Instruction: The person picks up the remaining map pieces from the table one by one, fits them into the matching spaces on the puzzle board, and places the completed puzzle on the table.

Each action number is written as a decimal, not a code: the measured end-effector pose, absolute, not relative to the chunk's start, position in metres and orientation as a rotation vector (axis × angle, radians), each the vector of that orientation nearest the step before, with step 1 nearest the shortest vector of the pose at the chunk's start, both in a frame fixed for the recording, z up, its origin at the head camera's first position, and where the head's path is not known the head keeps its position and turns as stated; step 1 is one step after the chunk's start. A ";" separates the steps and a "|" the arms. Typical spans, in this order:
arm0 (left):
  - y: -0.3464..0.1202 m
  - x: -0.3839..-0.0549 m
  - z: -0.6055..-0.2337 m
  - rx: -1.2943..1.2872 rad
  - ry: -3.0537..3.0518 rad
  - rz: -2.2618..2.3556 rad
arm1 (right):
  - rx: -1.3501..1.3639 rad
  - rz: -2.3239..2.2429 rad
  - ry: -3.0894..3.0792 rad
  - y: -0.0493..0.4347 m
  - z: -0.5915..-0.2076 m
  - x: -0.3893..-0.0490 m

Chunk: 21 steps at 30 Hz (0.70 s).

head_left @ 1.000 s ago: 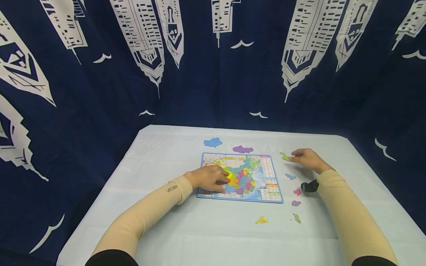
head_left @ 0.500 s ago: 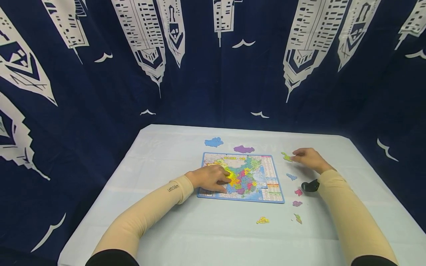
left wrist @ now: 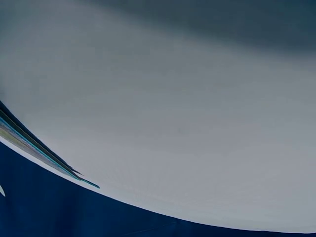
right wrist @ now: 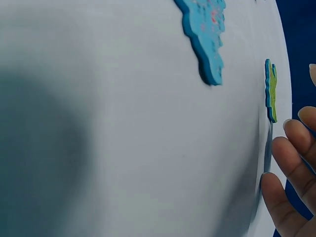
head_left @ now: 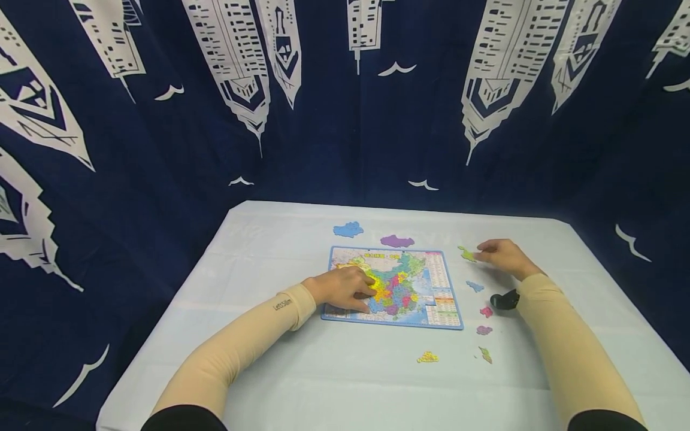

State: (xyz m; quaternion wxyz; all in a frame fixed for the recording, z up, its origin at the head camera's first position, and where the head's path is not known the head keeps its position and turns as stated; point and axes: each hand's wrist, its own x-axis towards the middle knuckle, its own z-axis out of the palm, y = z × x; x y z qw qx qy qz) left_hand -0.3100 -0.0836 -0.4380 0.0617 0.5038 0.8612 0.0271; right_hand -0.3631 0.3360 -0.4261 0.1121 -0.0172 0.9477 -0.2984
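A map puzzle board [head_left: 444, 323] with a blue rim lies mid-table in the head view, printed with a coloured map. My left hand [head_left: 345, 287] rests on its left part, hiding some of the map. The left wrist view shows only the board's edge [left wrist: 49, 155]. At the right, my right hand [head_left: 504, 257] is beside a green puzzle piece [head_left: 466, 254]. In the right wrist view, loosely bent fingers [right wrist: 291, 163] are near the green piece [right wrist: 270, 91]; no grip on it shows. A blue puzzle piece [head_left: 475, 287] lies nearer me.
Beyond the board lie a large blue piece [head_left: 348, 229] and a purple piece [head_left: 397, 241]. To its right are a pink piece [head_left: 486, 312], a small purple piece [head_left: 484, 330] and a green-brown piece [head_left: 486, 355]. A yellow piece [head_left: 428, 357] lies in front on the white tablecloth [head_left: 323, 383].
The head view has shifted slightly, moving the whole scene a little to the right. Both hands keep their places beside the same things.
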 end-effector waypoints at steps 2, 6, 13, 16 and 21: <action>-0.083 -0.310 -0.438 1.528 2.603 0.087 | -0.041 -0.879 2.773 0.336 -0.426 -0.363; -0.082 -0.310 -0.437 1.514 2.601 0.083 | -0.033 -0.878 2.769 0.338 -0.426 -0.365; -0.082 -0.310 -0.436 1.491 2.605 0.066 | 0.039 -0.875 2.739 0.340 -0.426 -0.369; -0.082 -0.310 -0.437 1.485 2.606 0.068 | 0.055 -0.878 2.728 0.340 -0.426 -0.371; -0.083 -0.310 -0.438 1.493 2.604 0.082 | 0.049 -0.882 2.725 0.342 -0.429 -0.373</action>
